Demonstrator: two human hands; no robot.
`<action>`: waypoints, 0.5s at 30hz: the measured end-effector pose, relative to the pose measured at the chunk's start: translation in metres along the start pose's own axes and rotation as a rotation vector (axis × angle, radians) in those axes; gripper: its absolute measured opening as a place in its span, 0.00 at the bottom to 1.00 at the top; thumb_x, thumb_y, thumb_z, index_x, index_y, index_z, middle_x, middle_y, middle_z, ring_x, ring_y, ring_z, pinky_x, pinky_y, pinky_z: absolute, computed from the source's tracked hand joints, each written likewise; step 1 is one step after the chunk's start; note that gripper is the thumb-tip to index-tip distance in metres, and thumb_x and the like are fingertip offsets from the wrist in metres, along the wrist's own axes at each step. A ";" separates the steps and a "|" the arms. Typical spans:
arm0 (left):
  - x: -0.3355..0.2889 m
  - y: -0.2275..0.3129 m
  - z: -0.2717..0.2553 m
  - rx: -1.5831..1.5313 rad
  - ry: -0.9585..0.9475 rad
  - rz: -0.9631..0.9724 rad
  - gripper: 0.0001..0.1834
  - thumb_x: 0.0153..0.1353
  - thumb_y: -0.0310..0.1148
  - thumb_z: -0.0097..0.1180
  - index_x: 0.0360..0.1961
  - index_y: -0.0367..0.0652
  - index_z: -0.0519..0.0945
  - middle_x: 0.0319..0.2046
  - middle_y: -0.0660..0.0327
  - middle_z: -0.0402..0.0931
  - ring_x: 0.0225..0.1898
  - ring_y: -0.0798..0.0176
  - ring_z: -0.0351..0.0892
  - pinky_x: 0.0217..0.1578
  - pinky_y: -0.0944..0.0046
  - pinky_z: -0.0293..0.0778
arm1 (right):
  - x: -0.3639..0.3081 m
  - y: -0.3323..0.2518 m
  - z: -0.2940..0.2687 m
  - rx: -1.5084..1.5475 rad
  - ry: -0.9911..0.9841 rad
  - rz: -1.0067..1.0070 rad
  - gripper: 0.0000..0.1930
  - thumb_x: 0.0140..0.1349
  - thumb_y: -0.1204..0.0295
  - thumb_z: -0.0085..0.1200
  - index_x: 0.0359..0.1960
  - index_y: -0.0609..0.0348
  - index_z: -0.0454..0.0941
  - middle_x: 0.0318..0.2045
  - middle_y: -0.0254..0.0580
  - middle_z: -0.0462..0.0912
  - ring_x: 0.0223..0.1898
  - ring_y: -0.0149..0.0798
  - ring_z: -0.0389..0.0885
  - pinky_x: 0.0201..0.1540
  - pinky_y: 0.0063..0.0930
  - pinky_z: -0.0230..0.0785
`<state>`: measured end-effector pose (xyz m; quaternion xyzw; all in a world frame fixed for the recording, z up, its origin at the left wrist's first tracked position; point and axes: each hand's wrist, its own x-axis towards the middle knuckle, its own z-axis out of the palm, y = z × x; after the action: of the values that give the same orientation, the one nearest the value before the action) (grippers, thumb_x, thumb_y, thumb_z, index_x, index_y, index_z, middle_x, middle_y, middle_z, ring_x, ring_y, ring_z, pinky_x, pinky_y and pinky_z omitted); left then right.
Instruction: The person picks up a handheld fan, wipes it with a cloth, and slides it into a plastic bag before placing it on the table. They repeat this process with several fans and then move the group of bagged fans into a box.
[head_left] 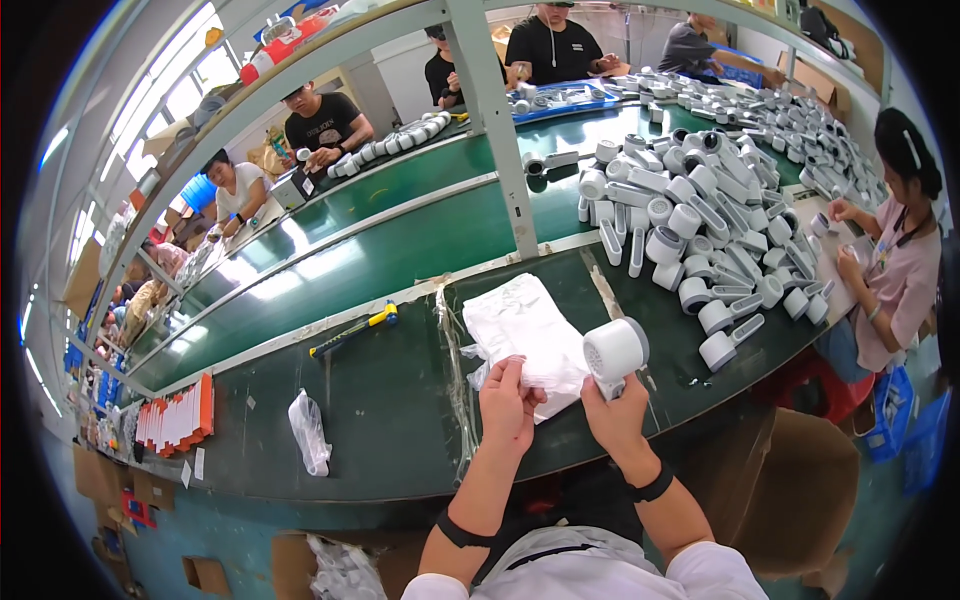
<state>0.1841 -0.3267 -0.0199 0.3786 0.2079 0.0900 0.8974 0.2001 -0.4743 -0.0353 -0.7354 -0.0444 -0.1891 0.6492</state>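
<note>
In my right hand (617,410) is a white handheld device (614,350) with a thick round head, small holes in its face and a grey rim. The fingers wrap its handle, and the head points up. My left hand (508,400) pinches the near edge of a white plastic bag on a stack of thin white bags (525,325). This stack lies flat on the dark green bench (390,400) in front of me. Both hands are close together at the near side of the stack.
A large pile of similar white devices (690,200) covers the right side, where a co-worker (890,250) sits. Left lie a yellow-and-black hammer (355,328), a bagged item (309,432) and orange-and-white boxes (175,415). A metal post (500,150) stands ahead; a cardboard box (790,490) sits below right.
</note>
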 end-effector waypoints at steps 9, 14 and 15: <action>0.000 0.000 0.002 -0.217 -0.021 -0.094 0.06 0.68 0.28 0.50 0.43 0.40 0.76 0.32 0.62 0.77 0.30 0.66 0.79 0.40 0.58 0.80 | -0.015 0.004 -0.001 0.061 -0.050 0.054 0.15 0.53 0.78 0.59 0.43 0.69 0.78 0.33 0.44 0.84 0.36 0.33 0.82 0.41 0.30 0.73; 0.000 -0.003 -0.004 0.150 0.023 0.060 0.09 0.66 0.26 0.48 0.45 0.40 0.76 0.30 0.64 0.76 0.28 0.68 0.77 0.33 0.66 0.75 | -0.019 -0.002 0.005 0.006 -0.096 0.047 0.12 0.55 0.77 0.59 0.41 0.69 0.76 0.33 0.41 0.82 0.36 0.30 0.79 0.41 0.27 0.71; 0.000 -0.006 -0.006 0.185 0.044 0.127 0.08 0.65 0.27 0.51 0.44 0.39 0.77 0.31 0.64 0.76 0.28 0.69 0.76 0.32 0.67 0.75 | -0.020 -0.003 0.005 0.003 -0.101 0.047 0.12 0.55 0.77 0.59 0.41 0.69 0.76 0.33 0.41 0.82 0.36 0.30 0.79 0.41 0.27 0.71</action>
<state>0.1818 -0.3267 -0.0279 0.4701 0.2104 0.1355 0.8464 0.1818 -0.4657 -0.0397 -0.7438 -0.0599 -0.1363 0.6516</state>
